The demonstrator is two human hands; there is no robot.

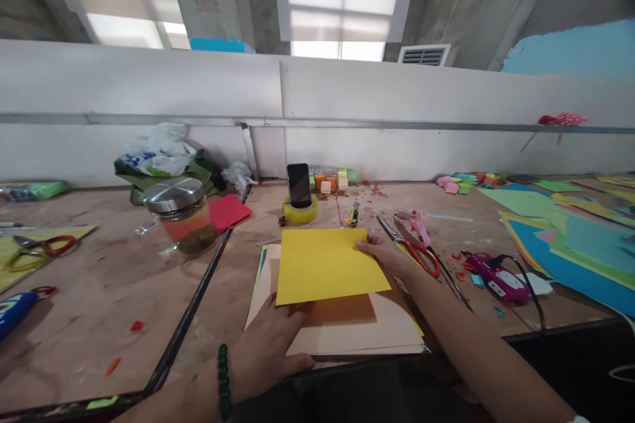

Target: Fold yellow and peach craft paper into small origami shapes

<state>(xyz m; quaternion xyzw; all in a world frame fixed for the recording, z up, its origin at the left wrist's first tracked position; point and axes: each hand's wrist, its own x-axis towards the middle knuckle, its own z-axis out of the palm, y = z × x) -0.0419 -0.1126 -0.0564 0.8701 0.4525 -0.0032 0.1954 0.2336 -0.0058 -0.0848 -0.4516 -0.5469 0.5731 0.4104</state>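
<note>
A sheet of yellow paper (325,264) is raised at a slant above a stack of pale peach paper (347,337). My right hand (384,252) pinches its right edge near the far corner, thumb on top. My left hand (272,344), with a green bead bracelet at the wrist, rests on the near left part of the stack. Its thumb is spread apart, and the fingertips are partly hidden beneath the yellow sheet. Red-handled scissors (424,258) lie just right of my right hand.
Beyond the sheet, a phone (299,186) stands in a yellow tape roll (300,213). A glass jar (186,221) and red paper (231,213) are at left. On the right lie a pink glue gun (421,228), a purple device (499,277) with a cord, and coloured sheets (570,261).
</note>
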